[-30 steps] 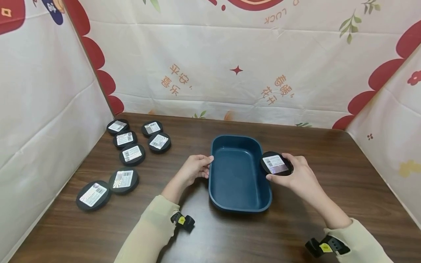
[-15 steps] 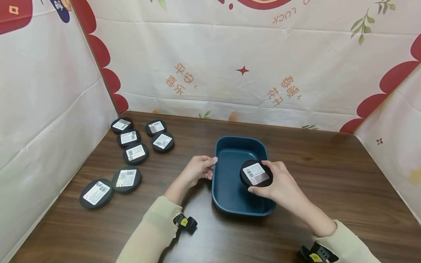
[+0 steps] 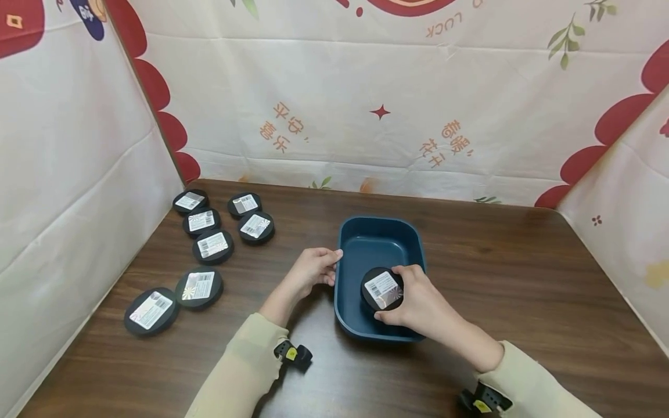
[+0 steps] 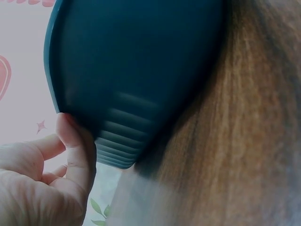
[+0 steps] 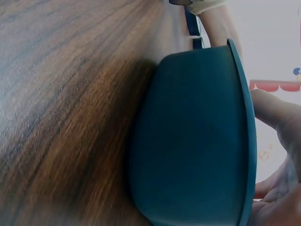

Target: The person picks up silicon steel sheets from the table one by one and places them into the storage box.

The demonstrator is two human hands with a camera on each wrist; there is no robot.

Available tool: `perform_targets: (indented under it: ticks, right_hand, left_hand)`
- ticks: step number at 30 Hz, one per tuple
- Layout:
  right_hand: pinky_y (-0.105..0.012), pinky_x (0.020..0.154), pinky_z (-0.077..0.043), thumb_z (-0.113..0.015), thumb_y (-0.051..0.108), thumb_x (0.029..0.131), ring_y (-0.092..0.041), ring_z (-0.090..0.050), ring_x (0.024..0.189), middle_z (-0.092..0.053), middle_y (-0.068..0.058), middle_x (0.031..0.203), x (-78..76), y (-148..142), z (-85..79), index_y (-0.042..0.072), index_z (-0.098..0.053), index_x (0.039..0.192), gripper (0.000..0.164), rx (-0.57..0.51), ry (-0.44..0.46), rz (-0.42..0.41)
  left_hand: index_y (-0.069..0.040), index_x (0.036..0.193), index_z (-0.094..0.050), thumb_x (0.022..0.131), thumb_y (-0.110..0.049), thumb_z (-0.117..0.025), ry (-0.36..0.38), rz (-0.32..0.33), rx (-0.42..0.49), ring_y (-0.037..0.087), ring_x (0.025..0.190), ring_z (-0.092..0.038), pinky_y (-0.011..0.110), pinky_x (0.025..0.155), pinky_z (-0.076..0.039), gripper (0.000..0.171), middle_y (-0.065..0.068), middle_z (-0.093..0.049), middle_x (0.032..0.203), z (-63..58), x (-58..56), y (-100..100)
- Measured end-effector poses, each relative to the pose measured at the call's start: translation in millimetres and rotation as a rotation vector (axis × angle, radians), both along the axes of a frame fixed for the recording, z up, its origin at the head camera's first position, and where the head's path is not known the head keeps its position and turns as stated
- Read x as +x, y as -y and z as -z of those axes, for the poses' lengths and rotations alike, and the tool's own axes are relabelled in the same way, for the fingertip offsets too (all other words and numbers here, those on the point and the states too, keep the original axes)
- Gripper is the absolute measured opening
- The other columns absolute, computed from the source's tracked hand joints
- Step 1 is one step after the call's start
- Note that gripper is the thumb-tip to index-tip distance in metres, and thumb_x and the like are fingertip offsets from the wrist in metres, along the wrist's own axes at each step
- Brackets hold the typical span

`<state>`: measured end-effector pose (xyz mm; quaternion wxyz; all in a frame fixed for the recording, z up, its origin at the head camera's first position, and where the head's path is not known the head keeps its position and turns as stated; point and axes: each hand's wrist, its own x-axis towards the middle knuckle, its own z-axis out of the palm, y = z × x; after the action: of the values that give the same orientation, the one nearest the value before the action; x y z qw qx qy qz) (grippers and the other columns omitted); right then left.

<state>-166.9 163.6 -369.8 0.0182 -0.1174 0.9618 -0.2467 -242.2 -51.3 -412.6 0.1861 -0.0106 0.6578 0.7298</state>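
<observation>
A dark blue rectangular tray (image 3: 366, 325) with raised walls stands on the wooden table. My left hand (image 3: 313, 270) pinches its left rim between thumb and fingers; the left wrist view shows the thumb on the tray wall (image 4: 131, 56). Inside the tray, my right hand (image 3: 418, 302) grips a round black container (image 3: 383, 289) by its edge, thumb on the near side and fingers on the far side. A white barcode label faces up on it. In the right wrist view the tray's outer wall (image 5: 193, 141) hides the container, and the right hand (image 5: 282, 141) reaches over the rim.
Several matching black round containers lie label up at the left of the table, among them a near one (image 3: 151, 312), another beside it (image 3: 199, 288) and a pair farther back (image 3: 256, 227). A printed white cloth (image 3: 334, 104) encloses the table's back and sides.
My right hand has carried the black round container leftward from over the tray's right rim to inside the tray, lower down. The left hand keeps its hold on the left rim.
</observation>
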Motion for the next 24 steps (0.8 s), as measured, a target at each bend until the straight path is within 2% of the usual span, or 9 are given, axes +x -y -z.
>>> perform_targets:
  ticks: [15, 24]
  right_hand:
    - [-0.041, 0.073, -0.051, -0.086, 0.038, 0.056, -0.027, -0.053, 0.088, -0.050, -0.021, 0.111, -3.4, 7.3, 6.9, -0.008, -0.049, 0.119, 0.087, 0.060, 0.044, -0.012]
    - [-0.039, 0.071, -0.051, -0.087, 0.038, 0.055, -0.024, -0.052, 0.084, -0.051, -0.018, 0.106, -3.7, 11.2, 8.3, -0.008, -0.050, 0.117, 0.085, 0.089, 0.059, -0.027]
  left_hand:
    - [0.012, 0.093, -0.056, 0.094, -0.017, -0.056, -0.005, 0.001, 0.004, 0.007, 0.045, -0.047, 0.018, 0.045, -0.044, 0.029, 0.002, -0.052, 0.063, -1.9, 1.9, 0.1]
    - [0.014, 0.095, -0.055, 0.094, -0.017, -0.056, -0.008, 0.012, 0.002, 0.008, 0.045, -0.047, 0.018, 0.045, -0.044, 0.031, 0.002, -0.052, 0.063, -0.5, 2.8, 1.8]
